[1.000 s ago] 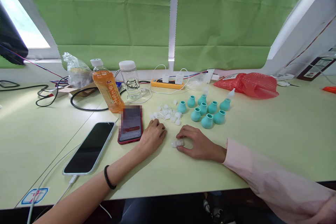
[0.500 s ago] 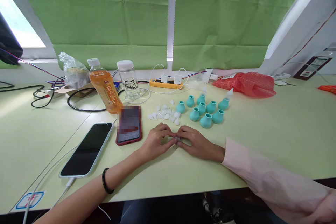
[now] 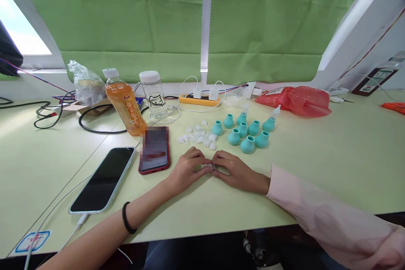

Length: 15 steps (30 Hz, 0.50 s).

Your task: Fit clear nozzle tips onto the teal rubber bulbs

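Observation:
My left hand (image 3: 186,168) and my right hand (image 3: 234,170) rest on the pale green table (image 3: 316,160), fingertips meeting. Both pinch a small clear plastic piece (image 3: 209,165) between them. Just beyond the fingers lies a heap of several small white plastic tips (image 3: 198,136). To its right stand several teal rubber bulbs (image 3: 246,131); two at the back carry clear tips. A black band circles my left wrist; a pink sleeve covers my right arm.
A red-cased phone (image 3: 154,150) and a larger dark phone (image 3: 103,179) on a cable lie left of my hands. Behind stand an orange drink bottle (image 3: 124,102), a clear bottle (image 3: 154,95), a yellow power strip (image 3: 199,100), cables, a red bag (image 3: 295,99).
My left hand left the heap of white tips and moved right to meet my right hand; both now pinch the clear piece that lay under my right fingers.

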Each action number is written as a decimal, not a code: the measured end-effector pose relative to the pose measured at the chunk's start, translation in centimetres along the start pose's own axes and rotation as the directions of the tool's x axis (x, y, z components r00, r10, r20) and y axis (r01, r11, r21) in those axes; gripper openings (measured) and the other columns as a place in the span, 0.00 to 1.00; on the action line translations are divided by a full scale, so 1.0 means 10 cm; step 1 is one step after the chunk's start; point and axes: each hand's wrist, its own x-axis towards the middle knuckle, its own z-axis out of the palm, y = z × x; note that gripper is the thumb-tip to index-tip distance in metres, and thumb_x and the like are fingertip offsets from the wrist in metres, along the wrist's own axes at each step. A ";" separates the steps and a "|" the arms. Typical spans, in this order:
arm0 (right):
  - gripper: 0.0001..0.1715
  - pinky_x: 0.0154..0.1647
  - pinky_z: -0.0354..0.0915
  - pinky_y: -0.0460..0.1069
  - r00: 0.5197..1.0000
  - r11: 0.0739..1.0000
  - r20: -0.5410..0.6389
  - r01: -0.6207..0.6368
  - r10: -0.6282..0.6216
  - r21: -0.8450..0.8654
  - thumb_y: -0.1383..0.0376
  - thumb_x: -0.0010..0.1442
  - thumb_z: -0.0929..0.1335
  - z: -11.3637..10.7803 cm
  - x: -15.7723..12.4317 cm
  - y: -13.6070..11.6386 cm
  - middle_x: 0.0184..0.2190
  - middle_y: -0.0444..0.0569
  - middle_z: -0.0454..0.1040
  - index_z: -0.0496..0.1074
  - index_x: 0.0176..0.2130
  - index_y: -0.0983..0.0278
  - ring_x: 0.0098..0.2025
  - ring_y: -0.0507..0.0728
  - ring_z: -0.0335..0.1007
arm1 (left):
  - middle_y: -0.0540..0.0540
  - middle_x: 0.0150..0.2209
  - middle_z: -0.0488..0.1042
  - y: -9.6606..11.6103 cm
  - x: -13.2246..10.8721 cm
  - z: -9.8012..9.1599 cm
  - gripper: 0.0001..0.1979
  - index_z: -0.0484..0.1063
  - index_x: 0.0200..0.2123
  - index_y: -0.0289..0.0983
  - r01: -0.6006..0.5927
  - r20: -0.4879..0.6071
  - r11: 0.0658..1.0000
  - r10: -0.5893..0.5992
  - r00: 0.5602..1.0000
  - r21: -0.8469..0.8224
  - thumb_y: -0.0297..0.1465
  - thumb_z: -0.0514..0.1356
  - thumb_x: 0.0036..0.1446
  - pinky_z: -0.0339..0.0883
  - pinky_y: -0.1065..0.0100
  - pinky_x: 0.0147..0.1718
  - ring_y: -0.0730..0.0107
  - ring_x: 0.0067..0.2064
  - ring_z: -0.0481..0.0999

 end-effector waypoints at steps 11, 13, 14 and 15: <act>0.08 0.34 0.61 0.49 1.000 1.000 -0.008 -0.010 0.010 0.005 0.65 0.55 0.61 -0.01 0.00 -0.02 0.31 0.48 0.66 0.66 0.36 0.64 0.35 0.54 0.61 | 0.45 0.26 0.68 0.03 -0.01 -0.01 0.07 0.73 0.30 0.35 -0.046 -0.045 0.999 0.045 0.998 -0.019 0.30 0.55 0.50 0.63 0.69 0.28 0.71 0.30 0.66; 0.08 0.34 0.61 0.49 1.000 1.000 -0.014 -0.008 0.008 0.006 0.65 0.55 0.62 -0.01 0.00 -0.02 0.31 0.48 0.66 0.66 0.35 0.64 0.35 0.54 0.62 | 0.46 0.26 0.67 0.03 -0.01 -0.01 0.07 0.72 0.29 0.35 -0.052 -0.049 0.999 0.051 0.997 -0.010 0.29 0.54 0.50 0.63 0.70 0.28 0.71 0.30 0.65; 0.08 0.34 0.61 0.49 1.000 1.000 -0.016 -0.006 0.006 0.006 0.65 0.55 0.62 -0.01 0.00 -0.02 0.31 0.48 0.66 0.66 0.35 0.64 0.35 0.54 0.62 | 0.46 0.26 0.67 0.03 -0.02 -0.01 0.07 0.72 0.29 0.36 -0.057 -0.053 0.998 0.057 0.997 -0.004 0.29 0.54 0.51 0.63 0.70 0.28 0.71 0.30 0.65; 0.08 0.34 0.61 0.49 1.000 1.000 -0.018 -0.004 0.004 0.005 0.65 0.55 0.62 -0.01 0.00 -0.02 0.31 0.48 0.66 0.66 0.35 0.64 0.35 0.54 0.62 | 0.46 0.26 0.67 0.03 -0.02 -0.01 0.07 0.72 0.29 0.36 -0.064 -0.054 0.998 0.064 0.997 0.002 0.29 0.54 0.51 0.63 0.70 0.28 0.71 0.30 0.65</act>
